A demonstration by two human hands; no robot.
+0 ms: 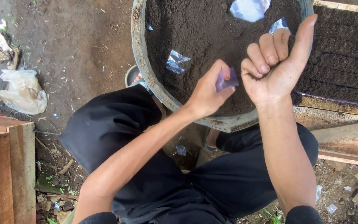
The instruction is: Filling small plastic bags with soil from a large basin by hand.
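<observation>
A wide basin (139, 49) of dark soil (204, 33) is seen, several clear bags lying unfilled on it. A small plastic bag (227, 80) is pinched in the left hand (208, 93); the right hand (276, 66) is curled, thumb raised. Room is hemmed by rim and knees.

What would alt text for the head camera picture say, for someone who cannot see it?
Seen from above, a crouching person's left hand pinches a small clear plastic bag beside their right hand, which is curled with the thumb up, over a round basin of dark soil. More clear bags lie on the soil, and a crumpled white bag lies on the dirt ground.
</observation>
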